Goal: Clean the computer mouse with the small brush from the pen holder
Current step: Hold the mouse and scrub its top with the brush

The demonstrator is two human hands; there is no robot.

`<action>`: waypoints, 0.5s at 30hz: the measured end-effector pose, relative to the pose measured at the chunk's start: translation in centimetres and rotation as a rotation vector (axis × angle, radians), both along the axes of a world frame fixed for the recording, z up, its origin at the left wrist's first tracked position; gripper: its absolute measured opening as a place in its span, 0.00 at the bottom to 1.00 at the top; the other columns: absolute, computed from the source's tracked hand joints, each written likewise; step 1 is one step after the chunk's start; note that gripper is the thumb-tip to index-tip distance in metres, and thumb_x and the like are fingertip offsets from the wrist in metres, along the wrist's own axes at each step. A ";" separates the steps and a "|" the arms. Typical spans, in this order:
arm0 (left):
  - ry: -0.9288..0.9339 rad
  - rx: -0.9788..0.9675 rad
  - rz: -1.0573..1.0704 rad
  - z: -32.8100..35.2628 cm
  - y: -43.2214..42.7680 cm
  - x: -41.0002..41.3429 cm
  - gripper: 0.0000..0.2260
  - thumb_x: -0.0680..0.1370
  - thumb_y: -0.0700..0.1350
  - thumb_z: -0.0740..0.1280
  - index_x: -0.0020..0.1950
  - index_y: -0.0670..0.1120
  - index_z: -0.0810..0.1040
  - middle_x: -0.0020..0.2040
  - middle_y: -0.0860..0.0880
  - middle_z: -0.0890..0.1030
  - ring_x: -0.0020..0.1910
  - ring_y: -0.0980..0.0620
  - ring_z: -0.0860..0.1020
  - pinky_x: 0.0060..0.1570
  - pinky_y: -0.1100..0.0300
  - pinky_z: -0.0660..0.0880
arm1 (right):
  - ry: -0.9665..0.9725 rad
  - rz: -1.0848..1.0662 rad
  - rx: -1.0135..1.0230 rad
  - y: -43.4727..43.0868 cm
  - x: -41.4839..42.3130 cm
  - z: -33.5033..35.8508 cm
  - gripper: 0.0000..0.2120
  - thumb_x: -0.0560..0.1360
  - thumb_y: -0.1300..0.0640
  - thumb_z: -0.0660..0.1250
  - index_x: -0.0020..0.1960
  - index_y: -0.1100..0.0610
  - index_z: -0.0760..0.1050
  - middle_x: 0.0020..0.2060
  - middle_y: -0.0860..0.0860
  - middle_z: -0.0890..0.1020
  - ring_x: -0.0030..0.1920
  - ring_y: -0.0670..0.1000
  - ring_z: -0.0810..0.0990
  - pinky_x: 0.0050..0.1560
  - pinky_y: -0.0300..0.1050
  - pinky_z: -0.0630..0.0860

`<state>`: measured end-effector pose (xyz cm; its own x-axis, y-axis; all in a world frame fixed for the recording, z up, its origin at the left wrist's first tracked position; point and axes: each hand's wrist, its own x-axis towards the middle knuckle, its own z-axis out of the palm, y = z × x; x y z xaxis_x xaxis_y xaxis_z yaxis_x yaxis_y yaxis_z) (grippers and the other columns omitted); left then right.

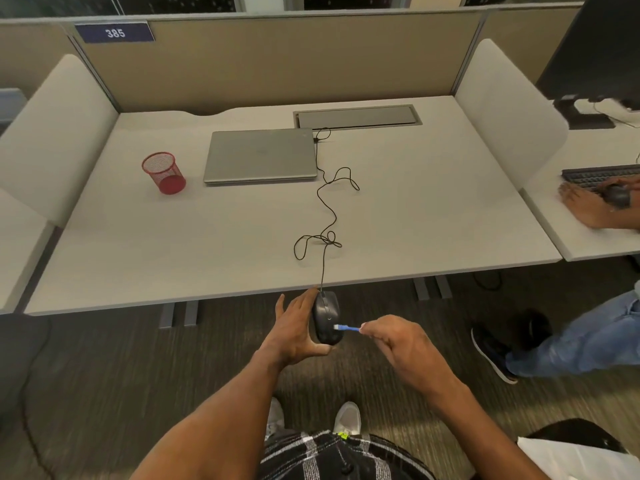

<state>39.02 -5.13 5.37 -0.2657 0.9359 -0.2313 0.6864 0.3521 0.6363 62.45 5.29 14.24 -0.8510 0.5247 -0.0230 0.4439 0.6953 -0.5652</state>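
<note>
- The right hand pinched the small blue brush at its handle end, its pale tip touching the top shell of the mouse.
- The left hand cupped the mouse from its left side, thumb under the rear end, fingers loosely spread; it was held in the air, just off the near edge of the desk.
- The mouse's cable ran taut up over that edge, then lay looped beyond it toward the closed laptop.
- The red mesh pen holder stood beyond the mouse, left of the laptop.
- Risk, as I judged it: the loose hold could let the mouse slip, and a tug on the cable could drag the laptop.
</note>
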 end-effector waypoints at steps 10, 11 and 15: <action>0.019 0.031 0.076 -0.4 1.8 0.5 0.59 0.64 0.67 0.80 0.84 0.53 0.48 0.83 0.49 0.58 0.83 0.45 0.52 0.79 0.43 0.33 | -0.090 0.016 -0.131 1.9 2.6 -1.2 0.08 0.81 0.52 0.66 0.57 0.45 0.83 0.50 0.42 0.85 0.51 0.39 0.80 0.53 0.32 0.77; 0.026 0.035 0.069 -0.4 2.1 0.3 0.59 0.64 0.67 0.79 0.84 0.52 0.48 0.84 0.49 0.57 0.83 0.45 0.51 0.80 0.43 0.33 | -0.079 0.010 -0.134 2.0 2.8 -1.3 0.08 0.81 0.52 0.66 0.57 0.45 0.83 0.49 0.42 0.84 0.51 0.40 0.80 0.54 0.35 0.78; 0.067 0.024 0.042 -0.3 3.4 -1.1 0.57 0.66 0.68 0.78 0.84 0.51 0.49 0.85 0.48 0.54 0.84 0.47 0.50 0.80 0.39 0.34 | -0.068 0.019 -0.134 2.5 2.9 -1.6 0.09 0.81 0.53 0.66 0.57 0.45 0.82 0.49 0.42 0.85 0.51 0.40 0.80 0.55 0.36 0.78</action>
<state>37.91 -1.72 5.12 -0.3185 0.9288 -0.1894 0.7126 0.3663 0.5983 65.39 7.79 12.64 -0.8548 0.4969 -0.1497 0.4719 0.6243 -0.6226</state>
